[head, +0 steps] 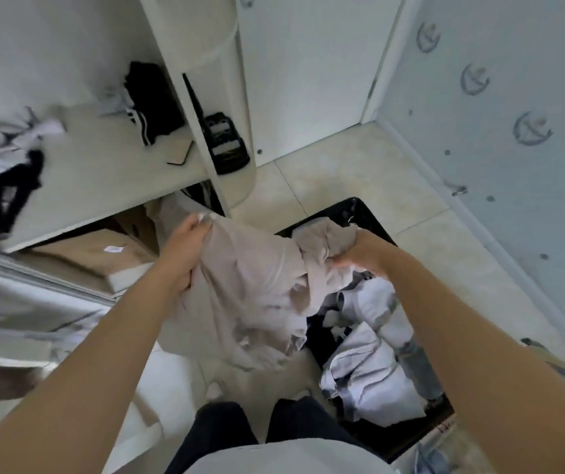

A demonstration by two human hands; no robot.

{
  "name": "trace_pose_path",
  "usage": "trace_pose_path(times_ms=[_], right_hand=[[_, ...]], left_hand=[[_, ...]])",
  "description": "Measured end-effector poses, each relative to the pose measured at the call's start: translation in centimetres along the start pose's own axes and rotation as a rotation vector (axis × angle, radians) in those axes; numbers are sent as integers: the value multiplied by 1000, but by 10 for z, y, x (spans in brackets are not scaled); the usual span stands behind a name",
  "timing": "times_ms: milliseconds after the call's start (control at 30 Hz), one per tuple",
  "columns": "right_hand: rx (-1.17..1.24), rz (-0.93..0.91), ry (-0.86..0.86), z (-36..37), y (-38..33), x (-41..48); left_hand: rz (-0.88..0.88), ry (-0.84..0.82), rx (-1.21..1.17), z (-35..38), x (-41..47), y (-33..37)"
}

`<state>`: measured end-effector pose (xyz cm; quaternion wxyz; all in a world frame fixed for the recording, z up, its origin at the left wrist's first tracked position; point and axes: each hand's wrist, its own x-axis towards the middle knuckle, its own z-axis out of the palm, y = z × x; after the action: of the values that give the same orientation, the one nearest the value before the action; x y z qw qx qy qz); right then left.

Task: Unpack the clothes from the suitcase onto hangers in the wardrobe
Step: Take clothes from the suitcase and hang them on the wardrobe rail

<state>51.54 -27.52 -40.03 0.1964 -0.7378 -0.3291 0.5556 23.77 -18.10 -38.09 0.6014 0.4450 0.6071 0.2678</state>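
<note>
In the head view, a beige garment (250,289) hung in the air between both hands, over the pale tiled floor (359,165) and the near-left edge of the open suitcase (363,208). Its upper edge ran roughly left to right across the picture, from the wardrobe side towards the suitcase. The rest of the cloth dropped from that edge down towards the person's dark trousers (240,432). The fabric looked thin, soft and matte, falling in loose, crumpled folds. Which end was the collar or hem could not be told.

The left hand (185,248) gripped the garment's left edge, fingers curled into the cloth with a fold pinched at the fingertips. The right hand (359,254) clenched a bunched wad of the same fabric at the other end, above the suitcase.

The suitcase was black and rectangular, lying flat on the floor with its long side running away from the person. It held a rumpled heap of white and pale grey clothes (370,371) and a strip of blue-grey denim-like cloth (418,364).

To the left stood the white wardrobe, its smooth shelf (103,186) carrying a black garment with white stripes (151,104) and blurred white and black clothing (10,159). A black boxy device (224,142) sat on a narrower rounded shelf beside it. Brown cardboard boxes (103,254) lay under the shelf. The right wall (496,131) bore pale wallpaper with grey crescent motifs.
</note>
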Motion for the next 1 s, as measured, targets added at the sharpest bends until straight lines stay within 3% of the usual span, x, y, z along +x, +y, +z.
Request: trace_pose_path(times_ms=[67, 167, 267, 333, 400, 533, 600, 667, 733, 833, 933, 1000], right_hand=[[-46, 50, -16, 18, -26, 0], [354, 83, -90, 36, -58, -3], [654, 71, -237, 63, -95, -7], [658, 25, -323, 87, -123, -15], [653, -9, -377, 108, -149, -19], [456, -66, -490, 154, -214, -36], [324, -136, -565, 169, -240, -48], [301, -204, -610, 178, -257, -56], [382, -269, -570, 178, -262, -52], [378, -298, -255, 174, -252, -33], [276, -124, -21, 177, -223, -17], [272, 95, -35, 189, -200, -14]], left_hand=[[54, 77, 23, -35, -1, 11], [143, 180, 200, -77, -3, 18], [183, 192, 603, -113, -8, 16], [172, 166, 850, -134, -11, 8], [202, 155, 951, -148, -12, -3], [606, -12, 871, -165, -23, 9], [697, -94, 760, -168, -20, 20], [633, -107, 545, -177, -14, 29], [595, -18, 473, -190, -6, 30], [453, 57, 294, -213, 0, 27], [321, 15, 10, -226, -5, 29], [243, -25, -149, -229, -9, 29]])
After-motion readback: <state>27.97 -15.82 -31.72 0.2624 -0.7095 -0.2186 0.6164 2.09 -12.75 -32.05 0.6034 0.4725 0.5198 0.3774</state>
